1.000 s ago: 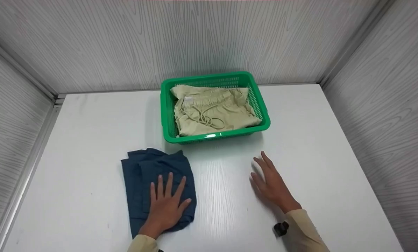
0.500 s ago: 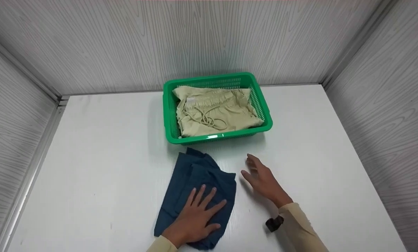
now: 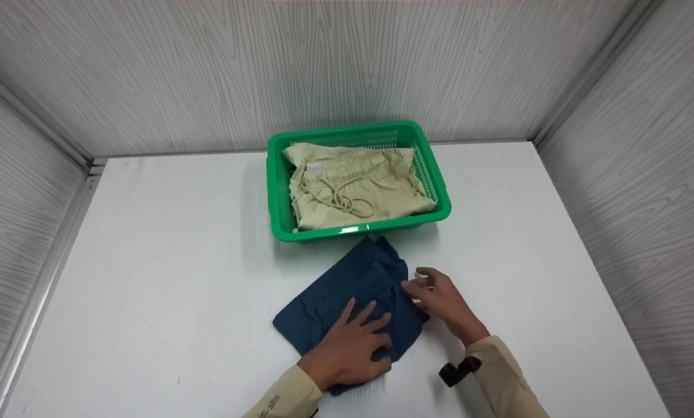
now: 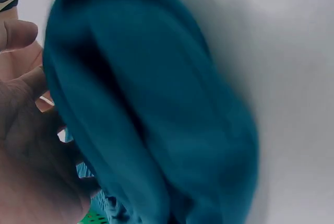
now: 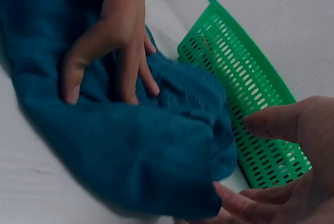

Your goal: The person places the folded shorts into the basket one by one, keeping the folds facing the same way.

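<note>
A folded dark-blue garment [image 3: 347,290] lies at a slant on the white table, just in front of the basket; a gathered band shows along it in the right wrist view. My left hand [image 3: 349,348] presses on top with spread, slightly bent fingers. At the garment's right edge is my right hand [image 3: 437,296]. In the right wrist view its fingertips [image 5: 235,200] reach in at the corner of the blue garment [image 5: 130,151], while the thumb stands apart from the cloth. The left wrist view shows a rounded fold of the same garment [image 4: 156,88] close up.
A green perforated basket [image 3: 361,230] stands at the back, with beige drawstring clothing [image 3: 364,186] folded inside. Its front rim is close to the blue garment's far corner. Pale wood-grain panels [image 3: 323,69] wall in the white table [image 3: 166,249] at the back and both sides.
My left hand has slid the blue garment to the right and turned it clockwise. My right hand has moved slightly left and is now at the garment's right edge. The basket stays put.
</note>
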`<control>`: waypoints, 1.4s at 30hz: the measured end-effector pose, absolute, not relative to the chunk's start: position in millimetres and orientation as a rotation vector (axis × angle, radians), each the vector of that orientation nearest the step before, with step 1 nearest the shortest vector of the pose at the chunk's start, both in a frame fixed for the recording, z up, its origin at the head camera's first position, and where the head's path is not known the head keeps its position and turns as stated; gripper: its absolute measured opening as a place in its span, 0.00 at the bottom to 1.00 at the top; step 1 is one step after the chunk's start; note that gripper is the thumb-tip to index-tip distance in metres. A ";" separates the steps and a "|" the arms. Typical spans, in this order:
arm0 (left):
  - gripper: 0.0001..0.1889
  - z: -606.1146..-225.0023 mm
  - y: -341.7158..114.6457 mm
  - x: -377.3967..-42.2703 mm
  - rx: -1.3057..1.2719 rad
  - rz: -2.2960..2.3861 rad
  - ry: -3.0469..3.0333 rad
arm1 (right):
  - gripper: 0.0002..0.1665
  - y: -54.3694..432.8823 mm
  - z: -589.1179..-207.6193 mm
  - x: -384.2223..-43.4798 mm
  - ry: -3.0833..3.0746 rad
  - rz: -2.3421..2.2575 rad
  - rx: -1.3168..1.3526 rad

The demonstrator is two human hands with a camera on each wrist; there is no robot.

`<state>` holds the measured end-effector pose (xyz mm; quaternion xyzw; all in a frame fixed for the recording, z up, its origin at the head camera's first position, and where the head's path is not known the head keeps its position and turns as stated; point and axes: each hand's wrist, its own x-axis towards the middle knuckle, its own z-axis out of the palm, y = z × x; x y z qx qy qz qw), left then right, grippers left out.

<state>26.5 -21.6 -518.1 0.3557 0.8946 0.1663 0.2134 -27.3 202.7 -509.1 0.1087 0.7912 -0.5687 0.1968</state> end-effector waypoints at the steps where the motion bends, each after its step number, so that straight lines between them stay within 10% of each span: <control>1: 0.23 -517.7 -19.9 25.5 0.993 0.459 2.489 | 0.43 202.8 -508.5 -27.4 2.204 -1.583 0.313; 15: 0.18 -518.2 -11.3 1.1 1.035 0.601 2.447 | 0.53 202.4 -518.2 -25.6 1.946 -1.800 0.516; 27: 0.15 -521.8 -13.0 1.2 1.037 0.898 2.557 | 0.26 198.6 -531.2 -25.0 2.216 -1.673 0.485; 32: 0.12 -519.5 -36.4 17.5 0.585 1.296 2.823 | 0.18 200.5 -531.5 -21.8 2.398 -1.554 0.395; 37: 0.31 -520.1 -67.7 27.2 -0.217 1.572 2.683 | 0.17 201.4 -526.3 -19.0 2.534 -1.469 0.306; 42: 0.46 -515.4 -80.0 24.6 -0.482 1.854 2.183 | 0.24 200.4 -523.8 -17.3 2.476 -1.546 0.286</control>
